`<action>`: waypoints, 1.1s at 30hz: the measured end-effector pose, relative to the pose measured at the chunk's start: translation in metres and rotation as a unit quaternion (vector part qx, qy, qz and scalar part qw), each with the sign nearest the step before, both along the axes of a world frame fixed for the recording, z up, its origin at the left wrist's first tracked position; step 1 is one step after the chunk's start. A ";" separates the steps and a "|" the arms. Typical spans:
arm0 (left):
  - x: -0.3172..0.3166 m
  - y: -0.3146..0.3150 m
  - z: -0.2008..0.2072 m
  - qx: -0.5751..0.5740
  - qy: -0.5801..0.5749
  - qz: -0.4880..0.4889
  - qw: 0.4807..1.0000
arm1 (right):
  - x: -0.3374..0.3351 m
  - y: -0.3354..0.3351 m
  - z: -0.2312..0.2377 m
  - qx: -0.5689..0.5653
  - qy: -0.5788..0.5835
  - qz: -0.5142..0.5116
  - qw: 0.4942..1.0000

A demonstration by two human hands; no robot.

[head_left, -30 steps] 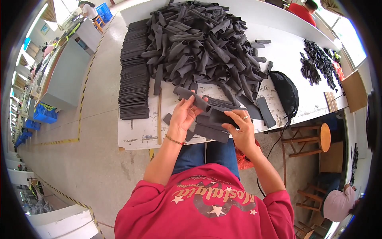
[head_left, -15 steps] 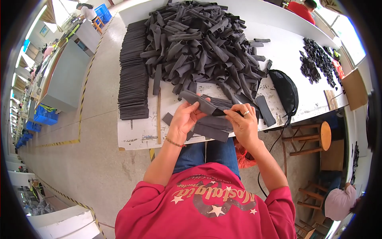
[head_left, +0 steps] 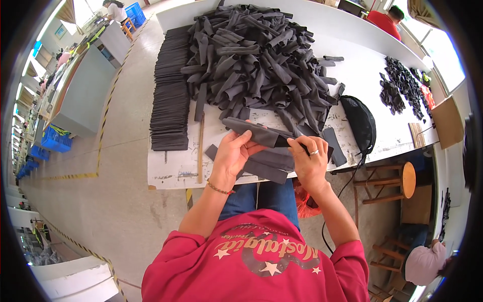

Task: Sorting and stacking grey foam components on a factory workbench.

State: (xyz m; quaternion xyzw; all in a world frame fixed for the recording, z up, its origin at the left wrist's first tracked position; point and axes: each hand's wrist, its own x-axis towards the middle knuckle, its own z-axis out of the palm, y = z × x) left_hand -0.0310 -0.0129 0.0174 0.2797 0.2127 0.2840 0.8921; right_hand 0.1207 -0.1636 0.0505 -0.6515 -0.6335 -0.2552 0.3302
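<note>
Nearest the camera, a red printed shirt (head_left: 256, 267) is seen, and blue jeans just past it at the table's edge. Above the lap, a long dark grey folded fabric strip (head_left: 256, 133) is held over the near edge of the white worktable (head_left: 171, 168). It is gripped at its left part by the left hand (head_left: 232, 155), fingers curled round it with the thumb on top; its right end is pinched by the right hand (head_left: 308, 160), on which a ring is worn. The strip is seen to be flat, matte and limp, tilted slightly down to the right, with a crease along its length.

Directly beneath the hands, a few flat dark grey fabric pieces (head_left: 261, 168) are laid on the table, touching one another. To the left, a thin wooden stick (head_left: 200, 146) is lying lengthwise, and beyond it a neat row of stacked dark grey strips (head_left: 171, 95) is ranged along the table's left edge. That much may be judged sorted; far more is judged left, since a large loose heap of dark grey fabric strips (head_left: 251, 60) is piled across the middle, untidy and overlapping.

To the right, a black mesh pouch (head_left: 359, 123) is lying near the edge, and further off a scatter of small black pieces (head_left: 400, 85) is spread. A wooden stool (head_left: 397, 181) is standing below.
</note>
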 end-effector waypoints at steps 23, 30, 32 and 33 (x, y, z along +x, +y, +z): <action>0.020 -0.034 -0.005 0.066 -0.147 0.061 0.985 | -0.046 0.020 -0.013 -0.039 0.169 0.072 0.982; 0.023 -0.044 -0.011 0.033 -0.161 0.060 0.985 | -0.031 0.016 -0.020 -0.094 0.146 0.142 0.974; 0.024 -0.042 -0.016 0.024 -0.150 0.065 0.986 | -0.034 0.021 -0.015 -0.114 0.169 0.140 0.969; 0.022 -0.040 -0.016 0.017 -0.139 0.070 0.988 | -0.036 0.023 -0.011 -0.132 0.192 0.139 0.963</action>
